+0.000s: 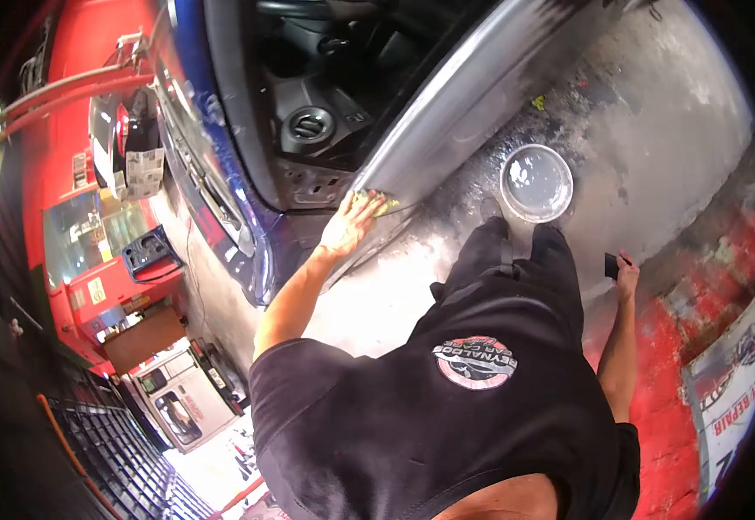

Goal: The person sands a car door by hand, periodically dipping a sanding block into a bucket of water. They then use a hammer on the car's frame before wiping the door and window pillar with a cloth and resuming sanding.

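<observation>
- Fingers (362, 211) of the left hand (351, 224) lie spread and flat, pressing a yellow-green sanding pad (381, 204) against the bare grey panel (473, 95) of the car; the pad shows just past the fingertips, mostly covered by the palm.
- Right hand (627, 276) hangs low beside the leg, its fingers closed around a small dark block (612, 265), held clear of the floor (654, 121) and well apart from the panel.
- Near risk, as I judge it: the pad sits at the lower corner of the panel, just beside the blue painted edge (260, 251). A stroke that runs long could carry it off the grey metal and scuff the blue paint.
- With the palm covering most of the pad, uneven pressure from the fingertips could cut grooves rather than a flat surface.
- The floor looks wet and grey around the feet; a crouched stance there could slip.
- Farther out, a round white bowl (536, 182) holding pale liquid stands on the floor near the knees (516, 251), apart from both hands; a shifted foot could tip it.
- Beyond the panel, the open dark interior (308, 121) of the car could catch splashes or dust.
</observation>
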Tool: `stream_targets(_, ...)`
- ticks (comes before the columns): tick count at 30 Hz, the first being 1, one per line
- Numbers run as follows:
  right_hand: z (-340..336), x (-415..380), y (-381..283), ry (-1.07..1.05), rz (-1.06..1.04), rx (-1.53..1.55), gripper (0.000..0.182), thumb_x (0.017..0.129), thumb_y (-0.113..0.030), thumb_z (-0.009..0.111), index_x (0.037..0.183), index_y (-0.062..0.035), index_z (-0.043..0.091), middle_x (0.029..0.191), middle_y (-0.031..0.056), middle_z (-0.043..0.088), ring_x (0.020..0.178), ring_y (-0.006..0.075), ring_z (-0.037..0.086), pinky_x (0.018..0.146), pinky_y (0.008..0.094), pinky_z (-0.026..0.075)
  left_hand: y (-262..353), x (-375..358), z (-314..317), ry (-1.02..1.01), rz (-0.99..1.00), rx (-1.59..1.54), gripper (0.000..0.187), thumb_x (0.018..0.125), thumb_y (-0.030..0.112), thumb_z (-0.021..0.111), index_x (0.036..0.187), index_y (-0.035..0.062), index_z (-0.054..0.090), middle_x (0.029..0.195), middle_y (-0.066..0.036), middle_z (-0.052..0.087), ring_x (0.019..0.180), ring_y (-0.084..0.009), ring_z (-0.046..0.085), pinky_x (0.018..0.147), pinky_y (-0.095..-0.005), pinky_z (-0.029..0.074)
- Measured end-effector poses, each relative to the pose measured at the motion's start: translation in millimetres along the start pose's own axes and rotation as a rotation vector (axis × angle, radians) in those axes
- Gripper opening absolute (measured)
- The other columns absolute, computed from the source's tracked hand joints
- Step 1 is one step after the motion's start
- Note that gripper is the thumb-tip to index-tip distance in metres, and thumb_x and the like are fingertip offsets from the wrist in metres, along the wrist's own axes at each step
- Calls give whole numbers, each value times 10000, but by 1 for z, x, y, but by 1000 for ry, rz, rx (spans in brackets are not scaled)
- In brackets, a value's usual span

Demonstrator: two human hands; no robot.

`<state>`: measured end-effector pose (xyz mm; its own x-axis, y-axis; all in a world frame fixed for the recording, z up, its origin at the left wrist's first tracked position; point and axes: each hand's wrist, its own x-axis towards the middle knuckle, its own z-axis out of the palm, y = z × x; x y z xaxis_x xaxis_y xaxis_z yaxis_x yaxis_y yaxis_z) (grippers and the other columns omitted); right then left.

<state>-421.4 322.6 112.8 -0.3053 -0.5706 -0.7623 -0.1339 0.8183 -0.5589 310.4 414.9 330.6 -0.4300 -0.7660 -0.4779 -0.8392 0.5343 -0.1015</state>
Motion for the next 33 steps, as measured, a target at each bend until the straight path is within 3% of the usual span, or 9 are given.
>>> stream_targets(2, 18, -3, -14, -28, 11, -81, 427, 978, -159, 639, 1368, 9, 685, 1241, 130, 718, 1050, 215, 677, 821, 341, 543, 4, -16, 5, -65, -32, 48, 509, 975, 192, 539, 1455, 32, 593, 1756, -114, 266, 1633, -312, 218, 1295, -630, 202)
stream_targets(5, 38, 66, 37, -75, -251, -99, 359, 981, -235, 643, 1307, -129, 750, 1226, 85, 729, 1063, 209, 671, 775, 363, 557, 6, -17, 13, 177, -127, -25, 513, 1020, 191, 516, 1500, 16, 555, 1745, -114, 288, 1631, -310, 218, 1302, -591, 202)
stream_targets(6, 52, 62, 25, -86, -268, -91, 354, 984, -221, 640, 1301, -105, 746, 1224, 92, 731, 1069, 217, 670, 792, 358, 556, 5, -11, -7, 15, -150, -29, 547, 1052, 206, 495, 1565, 17, 482, 1734, -112, 307, 1628, -306, 225, 1308, -573, 190)
stream_targets(9, 79, 54, 5, -129, -452, -162, 335, 994, -178, 635, 1296, -71, 735, 1217, 101, 731, 1072, 233, 670, 848, 361, 549, 5, 6, 4, 267, -188, -121, 541, 1083, 231, 475, 1579, 17, 455, 1694, -117, 372, 1605, -296, 274, 1314, -521, 196)
stream_targets(16, 93, 76, 2, -119, -423, -292, 319, 963, -247, 686, 1249, -122, 753, 1051, 65, 745, 849, 198, 676, 565, 372, 514, 15, -20, -70, 532, -235, -180, 320, 950, 164, 650, 1246, 48, 683, 1539, -152, 546, 1411, -395, 500, 1135, -545, 407)
stream_targets(19, 98, 37, -21, -108, -318, -232, 303, 958, -253, 676, 1223, -128, 757, 1007, 55, 745, 791, 196, 667, 519, 353, 485, 22, -45, -98, 982, -393, -129, 258, 839, 94, 744, 1086, 41, 696, 1439, -201, 618, 1300, -426, 584, 1068, -549, 479)
stream_targets(21, 100, 31, -23, -106, -354, -221, 268, 960, -214, 656, 1189, -124, 762, 994, 56, 742, 788, 205, 672, 499, 351, 483, 10, -56, -107, 1192, -519, -30, 469, 814, 67, 784, 1267, 9, 677, 1505, -257, 528, 1363, -465, 533, 1142, -546, 440)
stream_targets(25, 102, 32, -28, -84, -353, -261, 260, 948, -213, 680, 1174, -113, 759, 994, 70, 743, 795, 213, 678, 485, 370, 490, -25, -40, -126, 1198, -954, 8, 692, 891, 152, 793, 1531, 69, 544, 1549, -345, 443, 1469, -560, 400, 1214, -644, 322)
stream_targets(33, 88, 13, -80, -48, -320, -292, 227, 949, -193, 689, 1140, -98, 765, 973, 95, 747, 766, 224, 676, 495, 381, 513, -90, 42, -279, 1480, -847, 0, 654, 833, 244, 830, 1430, 58, 642, 1410, -318, 581, 1299, -501, 567, 1131, -553, 453)
